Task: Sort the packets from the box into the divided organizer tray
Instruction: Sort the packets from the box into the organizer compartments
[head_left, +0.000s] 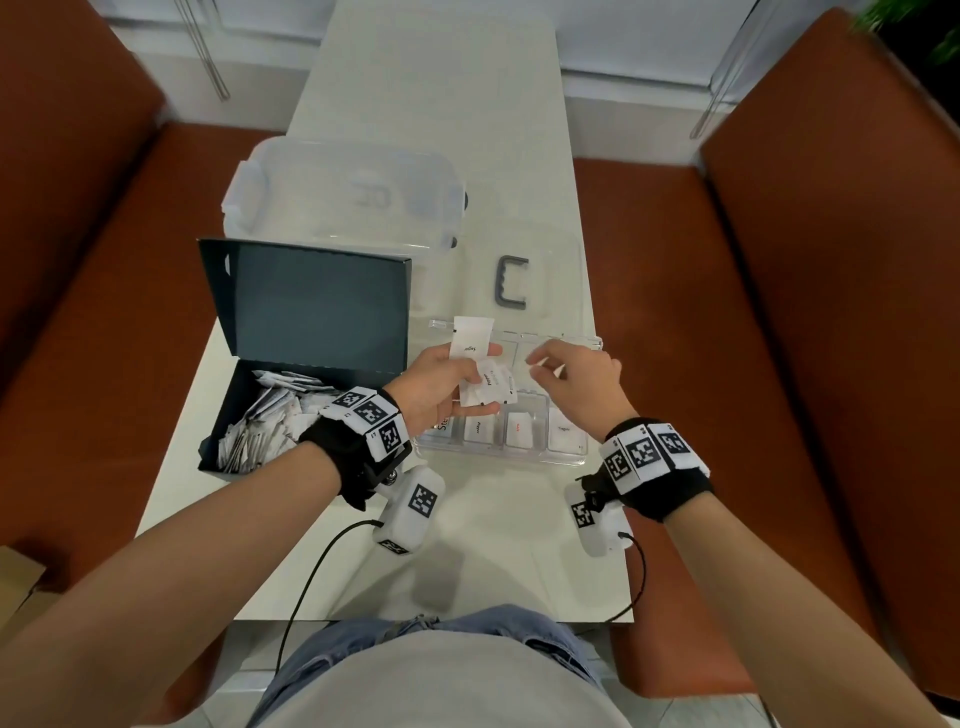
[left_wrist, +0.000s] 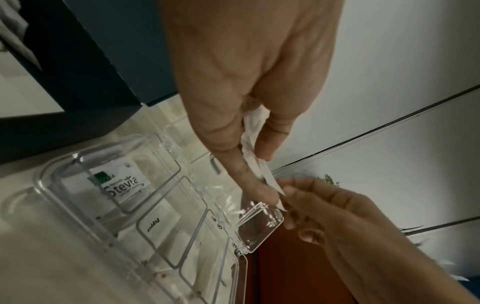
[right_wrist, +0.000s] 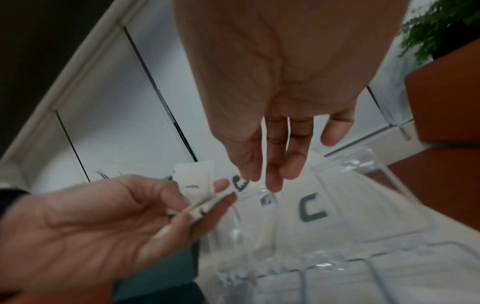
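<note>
At frame center, my left hand (head_left: 441, 384) pinches a few white packets (head_left: 480, 374), one marked Sugar, above the clear divided organizer tray (head_left: 571, 457). My right hand (head_left: 582, 384) hovers beside them, fingers loosely spread, holding nothing. The dark box (head_left: 228, 415) of packets sits at left.

Two hands: the left hand (head_left: 441, 384) grips two packets (head_left: 480, 371). One dark box (head_left: 291, 374) of uncounted packets, one organizer tray (head_left: 571, 452), one clear tub (head_left: 343, 197).
</note>
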